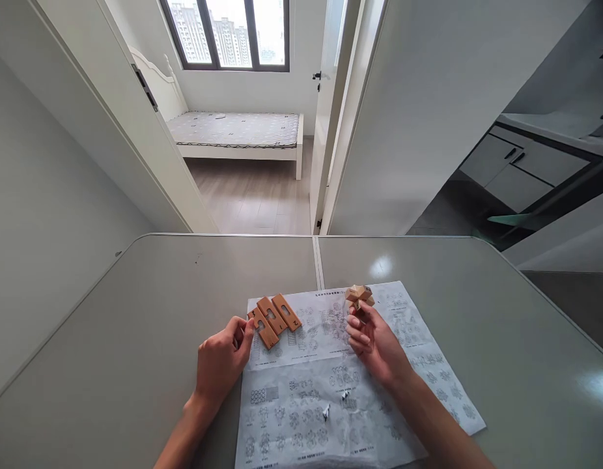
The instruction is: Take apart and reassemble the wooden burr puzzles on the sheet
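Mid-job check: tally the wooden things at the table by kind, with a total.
Flat slotted pieces, by the left hand: 3
Many-sided block cluster, held in the right hand: 1
Total: 4

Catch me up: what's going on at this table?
A person's right hand holds a small angular wooden assembly over a creased printed sheet. Their left hand is at the leftmost of three flat, slotted wooden pieces, which lie side by side near the sheet's far left corner. The sheet is spread on the table.
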`<action>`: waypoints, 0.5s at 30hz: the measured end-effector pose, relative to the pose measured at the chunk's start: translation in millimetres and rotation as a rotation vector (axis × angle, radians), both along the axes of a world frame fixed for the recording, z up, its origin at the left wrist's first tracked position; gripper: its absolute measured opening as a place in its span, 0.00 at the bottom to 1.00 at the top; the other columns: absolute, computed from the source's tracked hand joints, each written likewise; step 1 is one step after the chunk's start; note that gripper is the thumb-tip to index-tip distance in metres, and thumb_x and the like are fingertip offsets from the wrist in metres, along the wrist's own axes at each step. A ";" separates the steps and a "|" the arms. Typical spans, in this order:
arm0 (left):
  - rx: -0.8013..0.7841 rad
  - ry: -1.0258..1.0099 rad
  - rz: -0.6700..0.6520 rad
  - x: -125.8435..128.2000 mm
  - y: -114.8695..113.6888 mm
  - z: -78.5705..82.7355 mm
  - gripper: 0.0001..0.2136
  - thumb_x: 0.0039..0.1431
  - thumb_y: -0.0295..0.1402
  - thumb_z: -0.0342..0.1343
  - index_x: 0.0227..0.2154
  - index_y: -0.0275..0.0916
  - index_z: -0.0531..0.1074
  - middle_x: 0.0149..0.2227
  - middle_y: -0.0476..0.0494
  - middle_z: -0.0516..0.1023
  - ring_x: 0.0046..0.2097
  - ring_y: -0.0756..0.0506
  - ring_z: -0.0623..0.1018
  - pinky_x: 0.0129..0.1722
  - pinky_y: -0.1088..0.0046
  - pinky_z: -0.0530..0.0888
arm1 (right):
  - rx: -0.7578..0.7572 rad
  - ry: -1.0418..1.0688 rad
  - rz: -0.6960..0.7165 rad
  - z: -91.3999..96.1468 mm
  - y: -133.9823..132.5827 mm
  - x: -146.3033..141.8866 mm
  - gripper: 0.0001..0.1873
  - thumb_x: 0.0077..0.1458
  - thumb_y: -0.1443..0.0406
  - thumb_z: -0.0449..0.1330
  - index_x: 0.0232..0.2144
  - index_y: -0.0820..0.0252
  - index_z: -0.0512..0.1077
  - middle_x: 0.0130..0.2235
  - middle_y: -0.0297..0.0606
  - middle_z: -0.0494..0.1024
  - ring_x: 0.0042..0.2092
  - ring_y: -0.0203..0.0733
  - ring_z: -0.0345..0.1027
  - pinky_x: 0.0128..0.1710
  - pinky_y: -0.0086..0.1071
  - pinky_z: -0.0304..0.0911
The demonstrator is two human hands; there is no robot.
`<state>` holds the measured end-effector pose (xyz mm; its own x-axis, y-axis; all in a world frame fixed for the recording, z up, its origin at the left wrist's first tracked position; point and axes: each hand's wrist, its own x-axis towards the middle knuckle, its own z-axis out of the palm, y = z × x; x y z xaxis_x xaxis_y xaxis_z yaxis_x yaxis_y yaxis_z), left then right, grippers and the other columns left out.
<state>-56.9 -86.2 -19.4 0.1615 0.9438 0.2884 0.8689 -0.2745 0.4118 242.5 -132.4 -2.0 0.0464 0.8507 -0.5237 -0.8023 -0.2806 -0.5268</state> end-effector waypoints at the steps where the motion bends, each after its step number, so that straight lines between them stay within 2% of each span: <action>1: 0.042 -0.016 -0.014 0.4 -1.1 1.0 0.20 0.71 0.46 0.47 0.27 0.41 0.69 0.18 0.57 0.63 0.19 0.52 0.64 0.24 0.77 0.60 | 0.015 -0.052 0.015 1.8 -6.5 -1.4 0.18 0.55 0.54 0.70 0.32 0.58 0.68 0.23 0.24 0.64 0.19 0.26 0.50 0.17 0.20 0.49; 3: 0.134 -0.073 -0.069 4.4 -5.9 6.2 0.19 0.71 0.44 0.49 0.26 0.40 0.70 0.18 0.56 0.63 0.19 0.52 0.63 0.25 0.77 0.62 | 0.017 -0.175 0.113 8.0 -22.1 -4.2 0.21 0.57 0.49 0.67 0.29 0.58 0.67 0.22 0.25 0.65 0.19 0.27 0.51 0.17 0.22 0.48; 5: 0.166 -0.167 -0.192 14.5 -14.3 16.1 0.17 0.70 0.41 0.51 0.25 0.40 0.69 0.21 0.53 0.69 0.23 0.51 0.68 0.29 0.76 0.67 | 0.063 -0.315 0.246 17.6 -39.1 -5.7 0.25 0.61 0.45 0.62 0.27 0.58 0.65 0.21 0.26 0.65 0.19 0.29 0.53 0.19 0.25 0.49; 8: -0.001 -0.303 -0.361 40.9 -31.5 37.9 0.11 0.69 0.43 0.55 0.36 0.40 0.72 0.34 0.45 0.79 0.35 0.46 0.77 0.39 0.73 0.75 | 0.248 -0.494 0.461 35.1 -61.3 -2.9 0.30 0.67 0.41 0.52 0.23 0.56 0.61 0.18 0.27 0.64 0.19 0.31 0.53 0.23 0.28 0.54; 9: -0.069 -0.344 -0.398 51.5 -37.3 45.7 0.13 0.67 0.46 0.57 0.42 0.41 0.73 0.41 0.41 0.80 0.41 0.44 0.79 0.44 0.70 0.76 | 0.280 -0.542 0.526 40.7 -67.3 -0.8 0.31 0.67 0.41 0.50 0.23 0.56 0.61 0.17 0.27 0.64 0.19 0.32 0.53 0.23 0.28 0.54; 11: -0.243 -0.390 -0.543 72.3 -47.2 60.1 0.29 0.60 0.56 0.62 0.57 0.43 0.70 0.54 0.35 0.78 0.51 0.39 0.78 0.53 0.63 0.76 | 0.332 -0.616 0.619 50.2 -77.5 4.1 0.32 0.68 0.40 0.49 0.23 0.55 0.61 0.16 0.27 0.64 0.20 0.33 0.55 0.25 0.29 0.56; 12: -0.331 -0.400 -0.600 81.5 -51.2 66.2 0.36 0.55 0.58 0.65 0.61 0.44 0.68 0.58 0.34 0.76 0.54 0.37 0.78 0.57 0.60 0.75 | 0.352 -0.644 0.660 53.9 -81.9 6.5 0.32 0.68 0.39 0.48 0.23 0.55 0.62 0.16 0.28 0.64 0.21 0.34 0.56 0.27 0.29 0.58; 13: -0.415 -0.405 -0.663 89.5 -54.6 71.2 0.41 0.51 0.59 0.67 0.63 0.45 0.66 0.60 0.34 0.75 0.56 0.35 0.77 0.59 0.58 0.74 | 0.366 -0.667 0.693 57.1 -85.9 8.7 0.34 0.68 0.38 0.47 0.22 0.56 0.62 0.16 0.29 0.65 0.21 0.35 0.57 0.28 0.29 0.59; 15: -0.545 -0.427 -0.767 101.3 -60.0 78.4 0.40 0.51 0.57 0.69 0.64 0.45 0.67 0.61 0.34 0.76 0.59 0.34 0.76 0.63 0.56 0.71 | 0.378 -0.698 0.738 61.8 -93.0 12.1 0.36 0.67 0.36 0.45 0.21 0.56 0.62 0.16 0.30 0.64 0.22 0.35 0.58 0.29 0.30 0.59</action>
<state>44.3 -146.2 59.0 0.7594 0.6501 0.0267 0.2913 -0.3763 0.8795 254.6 -225.3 59.8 -0.3574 0.8916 -0.2780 0.0085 -0.2945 -0.9556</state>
